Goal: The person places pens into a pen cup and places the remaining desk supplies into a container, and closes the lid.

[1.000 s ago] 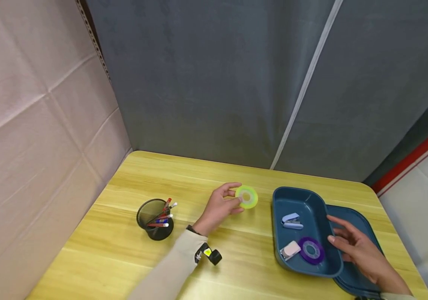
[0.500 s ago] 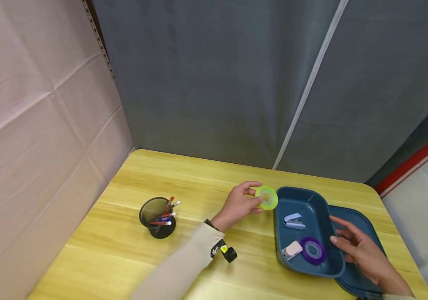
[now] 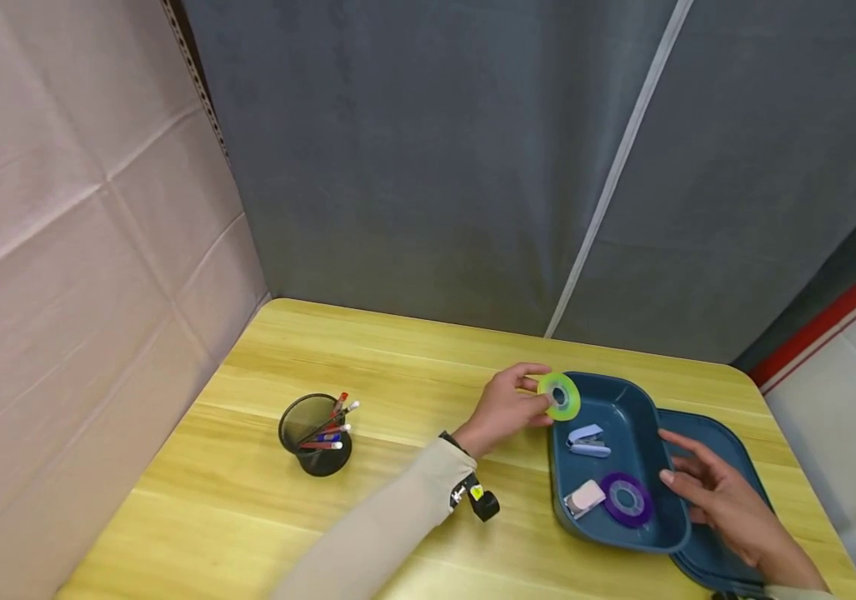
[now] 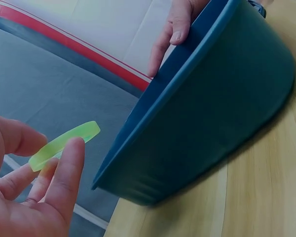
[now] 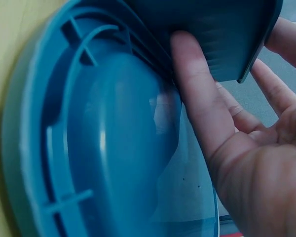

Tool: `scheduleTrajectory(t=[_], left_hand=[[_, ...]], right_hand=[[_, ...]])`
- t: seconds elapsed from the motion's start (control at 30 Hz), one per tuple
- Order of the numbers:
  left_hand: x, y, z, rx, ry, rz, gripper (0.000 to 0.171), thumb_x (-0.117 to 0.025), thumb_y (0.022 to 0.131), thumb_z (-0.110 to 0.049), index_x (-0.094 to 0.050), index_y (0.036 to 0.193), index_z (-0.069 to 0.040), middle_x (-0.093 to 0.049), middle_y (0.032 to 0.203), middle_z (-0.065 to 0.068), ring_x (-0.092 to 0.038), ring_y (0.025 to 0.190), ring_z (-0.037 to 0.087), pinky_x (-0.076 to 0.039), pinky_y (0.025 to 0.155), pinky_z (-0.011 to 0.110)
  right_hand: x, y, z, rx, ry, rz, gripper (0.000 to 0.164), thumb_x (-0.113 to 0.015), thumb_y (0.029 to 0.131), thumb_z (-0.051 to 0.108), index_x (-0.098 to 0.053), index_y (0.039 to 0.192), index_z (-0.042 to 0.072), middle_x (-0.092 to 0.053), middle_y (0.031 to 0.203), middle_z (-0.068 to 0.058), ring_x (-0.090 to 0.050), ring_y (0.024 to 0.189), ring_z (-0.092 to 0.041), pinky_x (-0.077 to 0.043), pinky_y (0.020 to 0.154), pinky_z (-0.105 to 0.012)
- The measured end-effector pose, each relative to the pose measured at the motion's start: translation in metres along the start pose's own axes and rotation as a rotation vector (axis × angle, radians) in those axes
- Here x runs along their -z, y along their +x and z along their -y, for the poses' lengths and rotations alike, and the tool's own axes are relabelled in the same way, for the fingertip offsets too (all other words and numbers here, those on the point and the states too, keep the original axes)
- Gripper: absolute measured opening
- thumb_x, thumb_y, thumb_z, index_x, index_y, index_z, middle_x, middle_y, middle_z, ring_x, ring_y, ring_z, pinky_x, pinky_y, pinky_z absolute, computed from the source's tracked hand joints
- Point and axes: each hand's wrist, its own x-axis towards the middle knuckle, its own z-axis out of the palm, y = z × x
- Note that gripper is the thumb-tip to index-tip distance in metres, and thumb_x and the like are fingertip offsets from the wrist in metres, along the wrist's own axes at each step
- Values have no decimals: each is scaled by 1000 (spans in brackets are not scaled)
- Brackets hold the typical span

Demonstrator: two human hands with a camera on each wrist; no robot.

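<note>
My left hand (image 3: 506, 407) pinches a yellow-green roll of tape (image 3: 564, 409) between thumb and fingers. The roll overlaps the far left corner of a blue plastic box (image 3: 553, 492) in the head view; in the left wrist view the tape roll (image 4: 64, 144) is raised beside the box's rim. My right hand (image 3: 720, 497) holds the box's right wall, thumb and index finger at the rim; in the right wrist view one finger (image 5: 195, 81) lies along the outer wall. Inside the box are a lilac mini stapler (image 3: 588, 450), a small white-and-metal item (image 3: 585, 497) and a purple tape roll (image 3: 644, 514).
The blue lid (image 3: 720, 442) lies on the table partly under the box's right side. A black mesh pen cup (image 3: 313, 461) with several pens stands tilted-looking at the left of the wooden table (image 3: 412, 367). A grey curtain (image 3: 428, 167) hangs behind.
My left hand has carried the yellow-green tape roll rightward across the table to the box's corner. My right hand stays at the box's right wall.
</note>
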Motion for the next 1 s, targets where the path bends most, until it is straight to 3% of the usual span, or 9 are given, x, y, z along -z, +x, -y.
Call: scheduleTrajectory(t=[0.13,0.37,0.63,0.8,1.0], left_hand=[[-10,3,-1,27,7,-4,45,-76,94,0,-69,136,-15,-60,106,5,-72,75,16,-65,67,29],[-25,9,0,38,37,-6,44,-79,93,-2,-71,132,-18,-66,98,2,-72,70,15,-64,64,26],[-40,14,0,60,79,-10,44,-82,92,-5,-71,132,-20,-66,97,-2,-72,75,13,-65,70,30],[-43,19,2,46,92,1,44,-81,92,-5,-70,134,-17,-68,101,-4,-73,80,11,-66,73,31],[-43,21,5,19,106,1,43,-78,92,0,-71,133,-9,-73,101,-2,-74,82,11,-66,75,29]], right_hand=[[0,2,0,-9,3,6,76,-63,108,32,-19,170,24,-27,163,-34,-63,112,-8,-66,85,-46],[0,3,-1,-16,-11,24,77,-62,108,34,-18,170,24,-19,166,-35,-57,128,-23,-66,88,-48],[1,3,0,-16,3,24,76,-62,109,34,-18,170,25,-21,166,-35,-59,118,-6,-66,87,-47],[-1,3,0,-18,-1,26,76,-62,109,34,-18,170,27,-18,167,-34,-54,127,-15,-65,88,-48],[-3,4,1,-25,-11,30,75,-59,110,35,-16,171,27,-17,167,-36,-48,138,-40,-65,89,-48]])
